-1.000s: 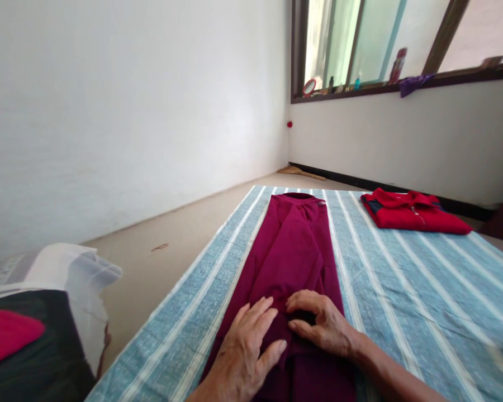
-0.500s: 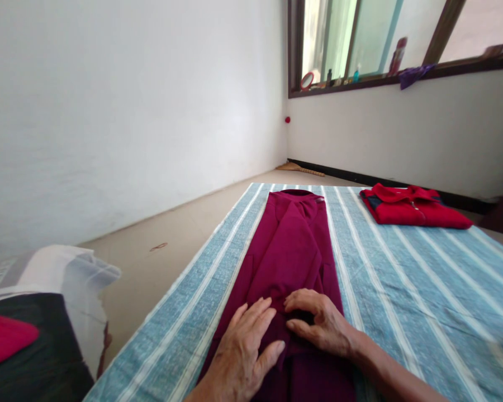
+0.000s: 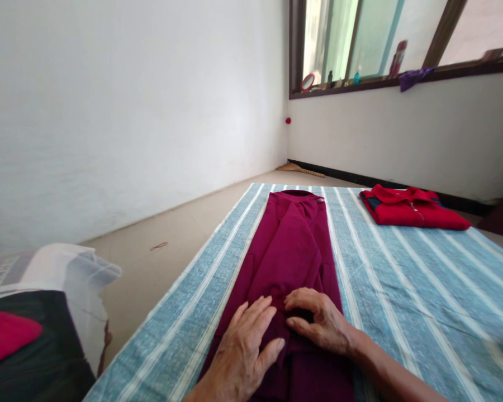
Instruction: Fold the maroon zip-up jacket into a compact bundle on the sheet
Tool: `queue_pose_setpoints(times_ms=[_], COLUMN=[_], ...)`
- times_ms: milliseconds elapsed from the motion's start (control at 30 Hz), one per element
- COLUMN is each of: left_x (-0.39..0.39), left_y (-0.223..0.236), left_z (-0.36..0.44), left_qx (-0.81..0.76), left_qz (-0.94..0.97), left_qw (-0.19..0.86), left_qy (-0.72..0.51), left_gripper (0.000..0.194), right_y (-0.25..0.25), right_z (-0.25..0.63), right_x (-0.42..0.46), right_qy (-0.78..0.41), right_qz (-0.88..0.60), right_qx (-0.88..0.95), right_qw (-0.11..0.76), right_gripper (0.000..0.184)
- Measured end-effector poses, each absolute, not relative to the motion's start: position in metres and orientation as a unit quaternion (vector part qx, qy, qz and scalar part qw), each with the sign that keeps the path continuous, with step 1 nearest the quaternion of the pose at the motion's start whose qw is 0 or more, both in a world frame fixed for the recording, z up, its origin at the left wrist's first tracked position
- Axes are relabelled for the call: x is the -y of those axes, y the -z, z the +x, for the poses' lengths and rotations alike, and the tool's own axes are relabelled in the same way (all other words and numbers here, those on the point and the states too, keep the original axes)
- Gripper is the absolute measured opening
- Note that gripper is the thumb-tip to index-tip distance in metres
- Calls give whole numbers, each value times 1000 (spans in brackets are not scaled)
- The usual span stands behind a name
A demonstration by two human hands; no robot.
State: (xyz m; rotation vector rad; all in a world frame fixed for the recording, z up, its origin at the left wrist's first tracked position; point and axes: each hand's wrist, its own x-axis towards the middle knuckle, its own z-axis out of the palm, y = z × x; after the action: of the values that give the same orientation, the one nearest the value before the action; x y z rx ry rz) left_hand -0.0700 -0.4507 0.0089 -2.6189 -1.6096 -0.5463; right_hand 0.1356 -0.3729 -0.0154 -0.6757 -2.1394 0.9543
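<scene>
1. Left hand (image 3: 243,349) lies flat on the maroon folded garment (image 3: 289,262), down the middle of the blue striped sheet (image 3: 402,312), fingers spread apart; dragging it could rumple the layers.
2. Right hand (image 3: 322,324), fingers curled together on it, can't tell if gripping; a loose hold could let the fold slip open.
3. Red folded shirt (image 3: 411,209) sits off to the right, well clear.

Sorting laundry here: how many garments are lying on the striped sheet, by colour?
Maroon: 1 (folded maroon garment)
Red: 1 (folded red zip-neck shirt)
Total: 2
</scene>
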Motion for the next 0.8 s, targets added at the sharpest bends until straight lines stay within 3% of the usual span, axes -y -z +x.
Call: queue_pose_setpoints(times_ms=[467,800], left_x=[392,342], left_y=[-31,-6], left_z=[-52,-46], left_qx=[504,505], left_qz=[-826,-855], left_qw=[-77,-61], left_qy=[238,98], left_gripper=[31,41], right_y=[14,14], right_z=[135,134], right_x=[373,372], right_qy=[-377,-376], right_qz=[-257,-257], right_qx=[821,821], right_qw=[343,343], right_gripper=[16,13])
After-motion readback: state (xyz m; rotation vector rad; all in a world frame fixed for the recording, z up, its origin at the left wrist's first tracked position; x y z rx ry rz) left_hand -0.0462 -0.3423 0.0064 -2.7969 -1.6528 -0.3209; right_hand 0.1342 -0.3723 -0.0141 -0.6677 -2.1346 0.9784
